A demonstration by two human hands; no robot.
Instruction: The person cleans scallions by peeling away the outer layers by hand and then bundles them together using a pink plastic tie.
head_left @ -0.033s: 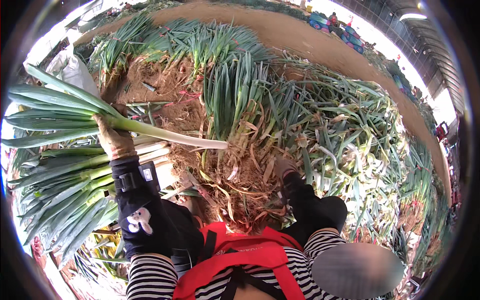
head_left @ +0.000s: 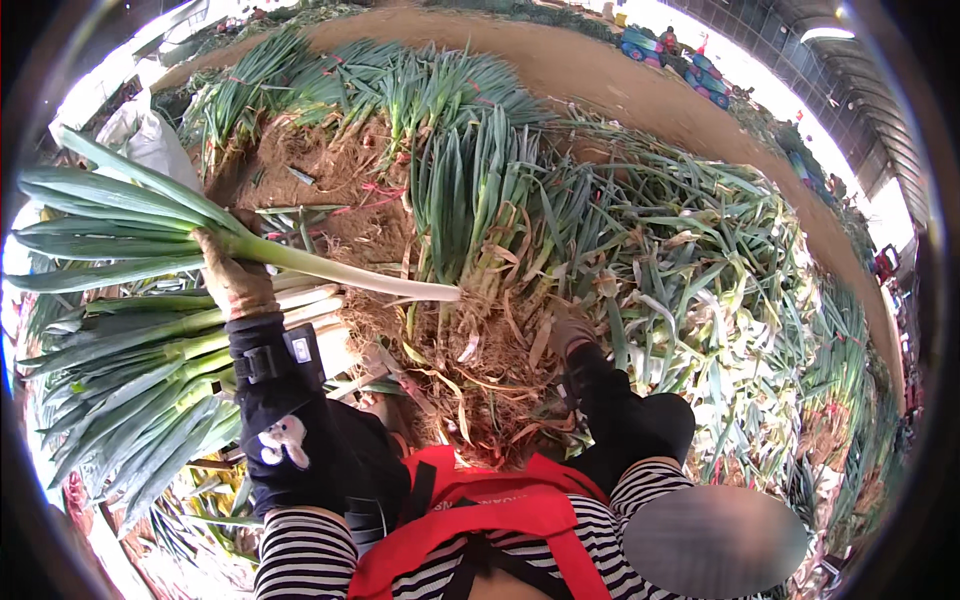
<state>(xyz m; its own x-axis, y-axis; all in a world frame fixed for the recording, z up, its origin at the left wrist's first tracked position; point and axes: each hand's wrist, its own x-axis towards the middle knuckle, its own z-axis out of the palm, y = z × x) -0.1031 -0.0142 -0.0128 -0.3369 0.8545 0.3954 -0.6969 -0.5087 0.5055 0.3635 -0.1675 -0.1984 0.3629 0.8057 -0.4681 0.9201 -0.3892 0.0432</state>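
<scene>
The left hand point(head_left: 237, 280) is closed around a long green onion point(head_left: 350, 273) where leaves meet stalk, probably because that firm neck steadies the floppy top; the leaves fan leftward and the white stalk points right, out in front of the body. The right hand point(head_left: 572, 330) is low among dry leaves and roots beside the upright onion clump point(head_left: 490, 190); its fingers are hidden, so I cannot tell whether it grips anything. Below the left hand, a row of green onions point(head_left: 150, 375) lies with stalks all pointing right, presumably to keep them even. Loose leaves point(head_left: 700, 280) spread farther right.
</scene>
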